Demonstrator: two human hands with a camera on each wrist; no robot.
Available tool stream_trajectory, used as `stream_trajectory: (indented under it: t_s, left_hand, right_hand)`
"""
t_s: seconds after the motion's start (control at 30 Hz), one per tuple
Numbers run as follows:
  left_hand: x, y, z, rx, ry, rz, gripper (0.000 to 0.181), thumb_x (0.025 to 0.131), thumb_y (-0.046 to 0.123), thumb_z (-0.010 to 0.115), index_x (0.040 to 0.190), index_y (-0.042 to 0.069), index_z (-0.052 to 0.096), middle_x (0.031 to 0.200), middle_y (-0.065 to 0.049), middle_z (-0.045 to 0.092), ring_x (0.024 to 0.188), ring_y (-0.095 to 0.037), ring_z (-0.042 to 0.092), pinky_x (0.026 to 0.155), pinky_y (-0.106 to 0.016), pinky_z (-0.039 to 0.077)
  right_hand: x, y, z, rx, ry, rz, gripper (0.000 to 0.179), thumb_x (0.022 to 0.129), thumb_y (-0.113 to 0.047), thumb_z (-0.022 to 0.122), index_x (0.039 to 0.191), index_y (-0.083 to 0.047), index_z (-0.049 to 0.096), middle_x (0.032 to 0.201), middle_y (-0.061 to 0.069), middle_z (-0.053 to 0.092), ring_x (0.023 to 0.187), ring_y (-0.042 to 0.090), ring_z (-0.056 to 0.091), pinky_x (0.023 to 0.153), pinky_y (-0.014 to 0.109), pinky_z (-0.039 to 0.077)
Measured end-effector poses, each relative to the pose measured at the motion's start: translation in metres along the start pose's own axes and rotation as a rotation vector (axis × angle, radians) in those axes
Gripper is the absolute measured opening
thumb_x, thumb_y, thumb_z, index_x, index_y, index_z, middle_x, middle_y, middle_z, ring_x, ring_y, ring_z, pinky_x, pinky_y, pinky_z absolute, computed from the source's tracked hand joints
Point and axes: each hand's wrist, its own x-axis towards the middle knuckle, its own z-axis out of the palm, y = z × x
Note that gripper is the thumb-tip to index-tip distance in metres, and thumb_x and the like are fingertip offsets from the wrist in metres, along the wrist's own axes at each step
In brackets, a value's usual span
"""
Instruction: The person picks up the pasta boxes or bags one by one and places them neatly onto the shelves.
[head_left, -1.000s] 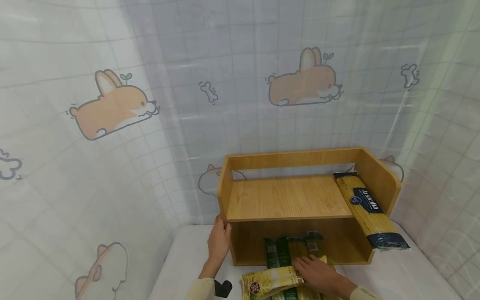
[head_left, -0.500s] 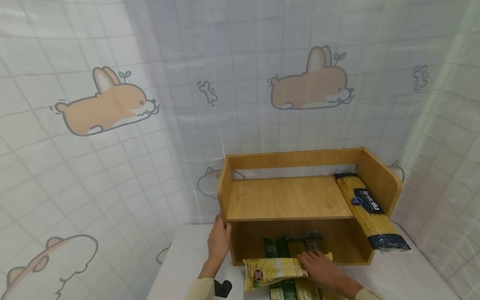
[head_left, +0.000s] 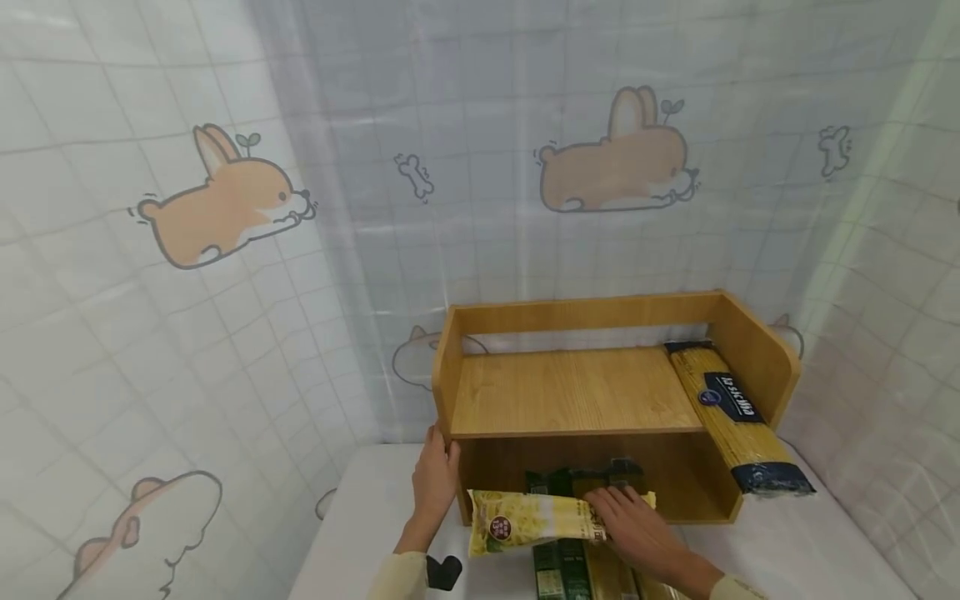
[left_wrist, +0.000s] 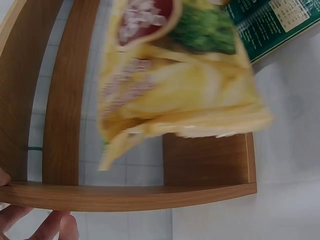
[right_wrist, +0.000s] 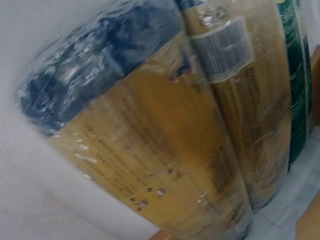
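Note:
My left hand [head_left: 435,479] grips the left side panel of a two-tier wooden shelf [head_left: 570,392]; in the left wrist view its fingertips [left_wrist: 50,225] curl round the panel's edge. From above, my right hand [head_left: 633,529] holds a yellow packet [head_left: 525,521] with a dark red round label by its right part. The packet's contents cannot be told. It lies crosswise at the front of the lower compartment, above green packs [head_left: 562,571] and a clear spaghetti pack [head_left: 611,575]. The right wrist view shows two blue-ended spaghetti packs [right_wrist: 150,140] close up, but not the hand.
A spaghetti pack [head_left: 735,417] with blue ends lies on the upper board at the right, its near end jutting past the front edge. The shelf stands on a white tabletop [head_left: 360,508]. A patterned curtain [head_left: 480,233] hangs behind and at the sides.
My right hand has lifted the yellow packet and moved it forward, towards the shelf's lower opening. The packet lies more level in the view. My left hand has stayed on the side panel.

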Motion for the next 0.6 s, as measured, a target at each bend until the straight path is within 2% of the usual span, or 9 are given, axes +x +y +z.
stream_trajectory:
  t_s: [0.2, 0.3, 0.4, 0.47, 0.5, 0.53, 0.57, 0.6]
  left_hand:
    - [-0.002, 0.0, 0.0, -0.006, -0.001, 0.001, 0.046, 0.102, 0.013, 0.054, 0.145, -0.002, 0.049, 0.123, -0.02, 0.066, 0.085, -0.035, 0.072, 0.06, -0.047, 0.055]
    - [-0.004, 0.001, 0.0, -0.009, 0.005, 0.006, 0.045, 0.102, 0.012, 0.054, 0.145, -0.002, 0.05, 0.122, -0.02, 0.067, 0.087, -0.036, 0.072, 0.06, -0.047, 0.055]
    - [-0.004, 0.002, -0.001, -0.014, 0.009, 0.004, 0.045, 0.102, 0.011, 0.054, 0.144, -0.001, 0.05, 0.123, -0.02, 0.067, 0.089, -0.038, 0.072, 0.061, -0.049, 0.056]
    - [-0.004, 0.003, -0.001, -0.015, 0.008, -0.004, 0.045, 0.102, 0.011, 0.054, 0.145, -0.001, 0.05, 0.124, -0.02, 0.066, 0.092, -0.04, 0.073, 0.064, -0.051, 0.057]
    - [-0.004, 0.004, -0.002, -0.017, 0.006, -0.009, 0.045, 0.102, 0.012, 0.054, 0.145, -0.001, 0.05, 0.125, -0.02, 0.066, 0.094, -0.04, 0.073, 0.065, -0.052, 0.057]
    - [-0.004, 0.004, -0.002, -0.019, 0.005, -0.011, 0.045, 0.102, 0.012, 0.054, 0.145, -0.001, 0.05, 0.125, -0.02, 0.066, 0.095, -0.041, 0.073, 0.066, -0.053, 0.057]
    - [-0.003, 0.004, -0.002, -0.021, 0.004, -0.011, 0.046, 0.102, 0.012, 0.054, 0.145, -0.001, 0.049, 0.126, -0.021, 0.066, 0.095, -0.041, 0.073, 0.066, -0.053, 0.057]
    - [-0.003, 0.005, -0.002, -0.02, 0.003, -0.012, 0.046, 0.102, 0.012, 0.054, 0.145, -0.001, 0.049, 0.126, -0.021, 0.066, 0.095, -0.041, 0.073, 0.066, -0.053, 0.058]
  right_hand:
    - [0.004, -0.003, -0.004, 0.008, 0.074, 0.039, 0.071, 0.074, -0.041, 0.089, 0.131, -0.015, 0.057, 0.116, -0.002, 0.066, 0.099, 0.014, 0.066, 0.085, 0.041, 0.056]
    - [0.004, -0.004, -0.007, 0.03, 0.117, 0.067, 0.062, 0.08, -0.039, 0.086, 0.13, -0.016, 0.057, 0.115, -0.004, 0.066, 0.098, 0.012, 0.065, 0.085, 0.038, 0.055]
    - [0.004, -0.005, -0.01, 0.045, 0.16, 0.086, 0.037, 0.102, -0.042, 0.058, 0.13, -0.016, 0.057, 0.115, -0.005, 0.066, 0.098, 0.01, 0.064, 0.084, 0.036, 0.055]
    - [0.004, -0.005, -0.012, 0.047, 0.183, 0.091, 0.038, 0.108, -0.039, 0.036, 0.129, -0.015, 0.057, 0.114, -0.004, 0.066, 0.097, 0.01, 0.064, 0.083, 0.035, 0.054]
    - [0.004, -0.005, -0.013, 0.05, 0.193, 0.094, 0.038, 0.108, -0.034, 0.031, 0.129, -0.015, 0.056, 0.114, -0.004, 0.066, 0.097, 0.01, 0.064, 0.082, 0.035, 0.054]
    - [0.005, -0.005, -0.014, 0.046, 0.207, 0.096, 0.032, 0.109, -0.025, 0.034, 0.129, -0.013, 0.056, 0.114, -0.003, 0.066, 0.096, 0.011, 0.064, 0.081, 0.035, 0.053]
    - [0.005, -0.005, -0.015, 0.039, 0.215, 0.104, 0.025, 0.107, -0.017, 0.045, 0.128, -0.014, 0.056, 0.113, -0.003, 0.066, 0.096, 0.011, 0.064, 0.08, 0.034, 0.053]
    - [0.005, -0.005, -0.015, 0.03, 0.221, 0.111, 0.028, 0.101, -0.01, 0.057, 0.128, -0.014, 0.056, 0.112, -0.003, 0.066, 0.095, 0.01, 0.063, 0.08, 0.034, 0.053]
